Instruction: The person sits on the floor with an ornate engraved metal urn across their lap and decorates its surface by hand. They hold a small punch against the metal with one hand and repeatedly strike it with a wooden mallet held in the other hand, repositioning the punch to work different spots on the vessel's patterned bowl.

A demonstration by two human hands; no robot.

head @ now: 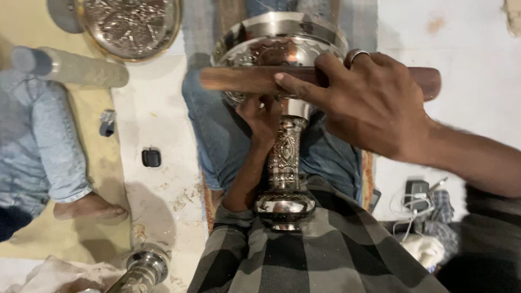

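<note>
Against our checked grey shirt rests the engraved silver metal goblet-shaped stand, bowl pointing away. Our left hand grips its stem just under the bowl. Our right hand has its fingers closed around a brown wooden stick laid across the bowl.

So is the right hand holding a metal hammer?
No, the right hand grips a brown wooden stick laid across the silver goblet's bowl.

Stick lies across goblet
</note>
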